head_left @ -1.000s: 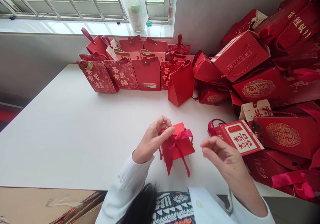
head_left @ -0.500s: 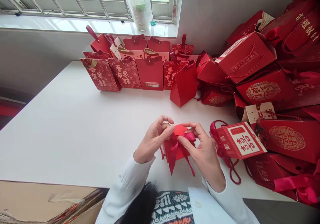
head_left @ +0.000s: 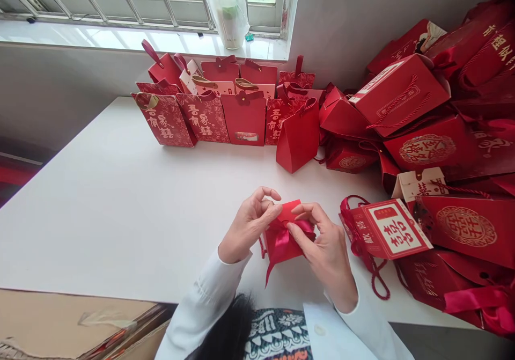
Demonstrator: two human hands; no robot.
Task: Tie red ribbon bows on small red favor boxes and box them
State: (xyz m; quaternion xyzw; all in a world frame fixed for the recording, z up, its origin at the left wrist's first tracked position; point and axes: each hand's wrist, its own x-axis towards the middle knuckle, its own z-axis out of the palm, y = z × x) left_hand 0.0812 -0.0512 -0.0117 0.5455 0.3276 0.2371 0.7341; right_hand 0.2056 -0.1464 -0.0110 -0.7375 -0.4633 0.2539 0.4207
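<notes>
Red satin ribbon (head_left: 282, 237) takes centre stage, tied across a small red gift box (head_left: 292, 212) near the middle of the white table (head_left: 100, 199). Can't tell from here whether the box is resting on the tabletop or lifted just off it. Both hands are right on it! The left hand (head_left: 249, 226) comes in from the left, fingers curled tight and pinching at the box's left side. The right hand (head_left: 322, 250) has thumb and forefinger clamped on the ribbon at the knot, with a long ribbon tail hanging down toward the near edge.

Just right of that hand sits a red box with a white label (head_left: 388, 229), its dark red rope handle (head_left: 362, 255) looping onto the table. Farther right, a big heap of red gift bags (head_left: 426, 151) piles against the wall. Along the far edge stands a row of red paper bags (head_left: 205, 118), with a red peaked box (head_left: 298, 142) upright in front. Beyond them, a plastic bag (head_left: 225, 8) sits on the window sill (head_left: 120, 41), and brown cardboard (head_left: 60, 322) lies at near left.
</notes>
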